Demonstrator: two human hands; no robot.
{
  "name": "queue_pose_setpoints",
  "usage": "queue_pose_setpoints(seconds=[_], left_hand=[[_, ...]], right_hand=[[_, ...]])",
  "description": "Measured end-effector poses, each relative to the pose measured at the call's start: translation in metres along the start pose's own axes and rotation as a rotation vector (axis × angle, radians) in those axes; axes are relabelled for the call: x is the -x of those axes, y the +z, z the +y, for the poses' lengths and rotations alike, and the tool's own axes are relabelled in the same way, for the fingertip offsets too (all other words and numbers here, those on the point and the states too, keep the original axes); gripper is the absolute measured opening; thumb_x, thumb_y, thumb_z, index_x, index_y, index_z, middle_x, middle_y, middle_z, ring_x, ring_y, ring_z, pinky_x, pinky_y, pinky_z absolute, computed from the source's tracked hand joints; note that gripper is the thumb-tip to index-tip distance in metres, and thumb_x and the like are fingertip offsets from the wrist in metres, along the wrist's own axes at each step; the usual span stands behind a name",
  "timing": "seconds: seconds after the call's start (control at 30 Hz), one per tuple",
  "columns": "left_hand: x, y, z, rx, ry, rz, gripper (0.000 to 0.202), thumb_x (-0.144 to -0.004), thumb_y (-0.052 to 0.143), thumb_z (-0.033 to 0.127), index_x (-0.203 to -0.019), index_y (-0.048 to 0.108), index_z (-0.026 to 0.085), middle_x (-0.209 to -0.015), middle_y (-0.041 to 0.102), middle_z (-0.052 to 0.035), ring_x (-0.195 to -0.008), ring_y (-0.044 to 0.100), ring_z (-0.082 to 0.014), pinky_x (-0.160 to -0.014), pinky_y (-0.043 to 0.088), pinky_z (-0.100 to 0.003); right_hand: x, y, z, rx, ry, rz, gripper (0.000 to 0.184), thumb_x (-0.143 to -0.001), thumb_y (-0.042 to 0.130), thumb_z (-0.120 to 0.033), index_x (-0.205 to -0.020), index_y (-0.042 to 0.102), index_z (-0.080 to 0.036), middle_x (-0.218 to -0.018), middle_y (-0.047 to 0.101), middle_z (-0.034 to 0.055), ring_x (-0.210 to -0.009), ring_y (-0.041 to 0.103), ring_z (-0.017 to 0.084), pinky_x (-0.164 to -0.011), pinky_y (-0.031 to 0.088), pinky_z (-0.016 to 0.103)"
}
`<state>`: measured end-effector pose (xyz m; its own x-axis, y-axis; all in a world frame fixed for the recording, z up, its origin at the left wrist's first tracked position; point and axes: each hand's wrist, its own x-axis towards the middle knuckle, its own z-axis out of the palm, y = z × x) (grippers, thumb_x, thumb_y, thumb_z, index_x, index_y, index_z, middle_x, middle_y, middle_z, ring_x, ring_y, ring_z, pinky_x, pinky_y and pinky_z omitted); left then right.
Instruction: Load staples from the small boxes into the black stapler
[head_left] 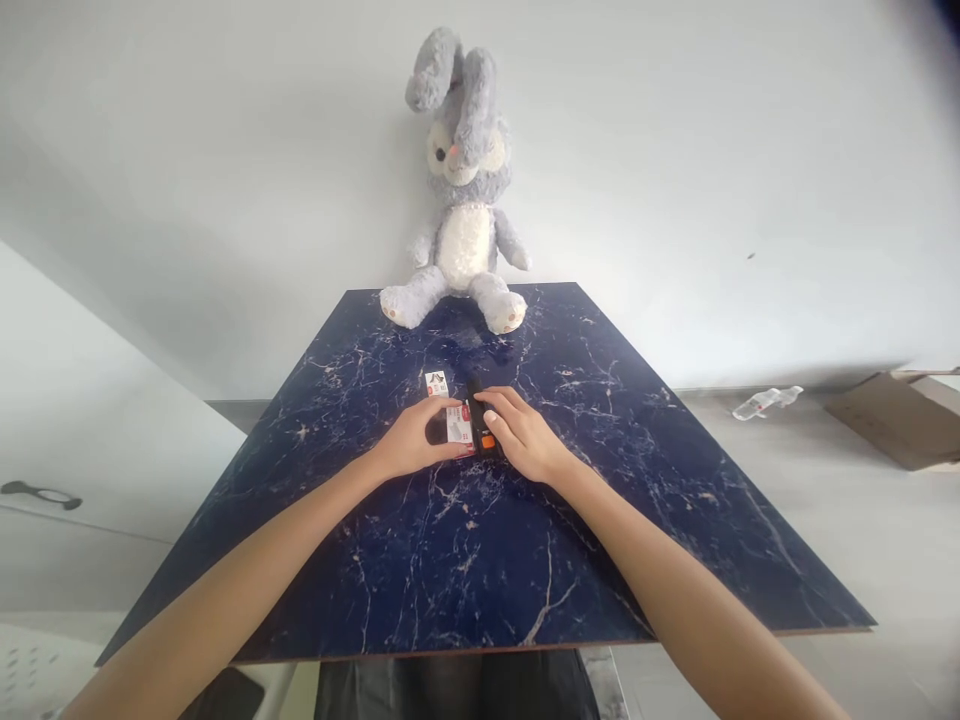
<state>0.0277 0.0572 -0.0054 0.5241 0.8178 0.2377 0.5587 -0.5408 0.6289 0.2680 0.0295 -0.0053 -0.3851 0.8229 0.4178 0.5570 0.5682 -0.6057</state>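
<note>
Near the middle of the dark blue table (465, 560), my left hand (412, 436) grips a small white-and-red box (460, 426) by its edges, thumb on the near side and fingers on the far side. Right against the box stands a slim black object (478, 412) with an orange patch; its exact kind is hard to make out. My right hand (529, 437) is closed on that black object, thumb and fingers lying on its right side. Just beyond my left fingers lies a white printed packet (436, 383), its lower part hidden by the hand.
A grey plush rabbit (465, 240) sits at the table's far edge against the wall. On the floor to the right are a clear plastic bottle (765, 402) and a cardboard box (892, 415). A white cabinet with a dark handle (41, 495) stands left.
</note>
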Motion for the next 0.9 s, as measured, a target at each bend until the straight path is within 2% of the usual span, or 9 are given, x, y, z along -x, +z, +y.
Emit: queue_pose_setpoints(seconds=[0.2,0.4,0.5,0.6,0.77,0.9], left_hand=[[0.003,0.001,0.0,-0.078,0.028,0.052,0.06,-0.078,0.075,0.057,-0.126,0.058,0.026,-0.125,0.064,-0.0078,-0.113,0.062,-0.0296,-0.097,0.05,-0.045],[0.003,0.006,0.0,-0.099,0.128,0.002,0.053,-0.088,0.065,0.056,-0.13,0.056,0.025,-0.13,0.06,-0.0105,-0.122,0.056,-0.0301,-0.104,0.046,-0.048],[0.003,0.006,-0.002,-0.086,0.138,-0.038,0.063,-0.084,0.069,0.056,-0.136,0.051,0.025,-0.134,0.057,-0.0126,-0.124,0.054,-0.0318,-0.104,0.046,-0.05],[0.004,0.006,-0.005,-0.096,0.164,-0.041,0.066,-0.079,0.075,0.055,-0.135,0.053,0.027,-0.132,0.059,-0.0119,-0.122,0.056,-0.0323,-0.104,0.047,-0.051],[0.005,0.005,-0.006,-0.095,0.122,-0.02,0.068,-0.078,0.075,0.057,-0.135,0.054,0.027,-0.131,0.061,-0.0106,-0.12,0.058,-0.0323,-0.103,0.048,-0.05],[0.003,0.003,-0.005,-0.05,0.087,0.029,0.063,-0.081,0.073,0.057,-0.135,0.055,0.028,-0.132,0.062,-0.0094,-0.121,0.058,-0.0313,-0.103,0.048,-0.049]], right_hand=[[0.0,0.003,0.001,0.029,-0.009,0.009,0.041,-0.107,0.029,-0.043,-0.138,0.05,-0.025,-0.138,0.052,0.0111,-0.122,0.058,0.026,-0.103,0.05,0.044],[0.0,0.003,-0.003,0.05,0.001,0.001,0.041,-0.107,0.03,-0.042,-0.138,0.05,-0.025,-0.137,0.052,0.0112,-0.121,0.059,0.025,-0.103,0.051,0.043],[0.0,0.003,-0.005,0.062,0.012,0.001,0.04,-0.107,0.031,-0.042,-0.138,0.049,-0.026,-0.138,0.052,0.0109,-0.119,0.06,0.025,-0.1,0.053,0.042],[-0.001,0.003,-0.004,0.06,0.014,-0.005,0.039,-0.107,0.032,-0.041,-0.138,0.049,-0.026,-0.138,0.052,0.0107,-0.117,0.061,0.024,-0.1,0.053,0.042],[-0.001,0.008,-0.001,0.063,0.019,-0.013,0.038,-0.106,0.034,-0.04,-0.139,0.047,-0.027,-0.14,0.051,0.0112,-0.121,0.059,0.026,-0.102,0.051,0.045],[0.0,0.014,-0.006,0.146,-0.004,0.081,0.037,-0.102,0.044,-0.041,-0.136,0.051,-0.025,-0.148,0.043,0.0143,-0.135,0.047,0.033,-0.109,0.045,0.055]])
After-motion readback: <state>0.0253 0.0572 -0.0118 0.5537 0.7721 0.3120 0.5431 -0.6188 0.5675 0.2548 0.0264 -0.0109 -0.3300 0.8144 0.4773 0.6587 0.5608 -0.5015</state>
